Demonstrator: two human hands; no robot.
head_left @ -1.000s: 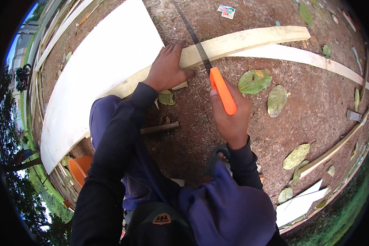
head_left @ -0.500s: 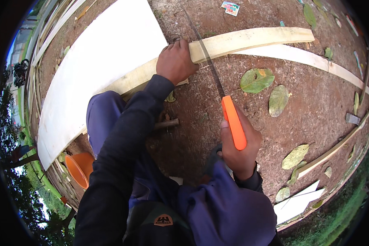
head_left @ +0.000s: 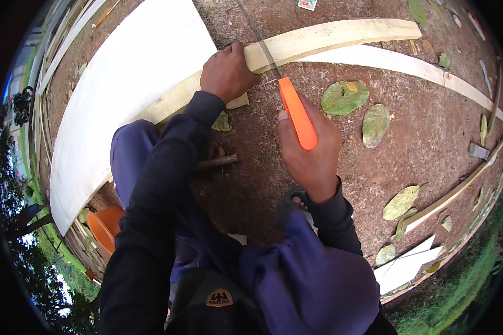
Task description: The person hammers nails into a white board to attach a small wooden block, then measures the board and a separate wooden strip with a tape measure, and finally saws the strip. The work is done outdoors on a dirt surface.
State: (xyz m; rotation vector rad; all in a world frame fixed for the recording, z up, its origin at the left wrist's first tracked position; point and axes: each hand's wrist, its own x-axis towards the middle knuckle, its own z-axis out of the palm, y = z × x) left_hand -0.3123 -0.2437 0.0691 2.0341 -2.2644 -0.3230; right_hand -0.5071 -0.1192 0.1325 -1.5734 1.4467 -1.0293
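My right hand (head_left: 313,142) is wrapped round the orange handle of a handsaw (head_left: 299,114). Its thin dark blade slants up and to the left, lying across a pale wooden board (head_left: 335,38). Just left of the blade, my left hand (head_left: 228,71) grips the board from above, fingers curled over its far edge. The board runs from beside my left knee toward the upper right. Under its left part lies a large white sheet (head_left: 117,78). The blade's far tip reaches the top edge of the view.
Another pale strip (head_left: 397,58) lies on the soil beyond the board. Green leaves (head_left: 345,99) are scattered to the right. An orange bucket (head_left: 103,223) stands by my left leg, and a hammer-like wooden stick (head_left: 218,162) lies between my legs. White offcuts (head_left: 408,265) rest at lower right.
My right hand has pushed the saw forward, up and to the left, so its handle is now close to the board. My left hand keeps its grip; the whole view has shifted slightly.
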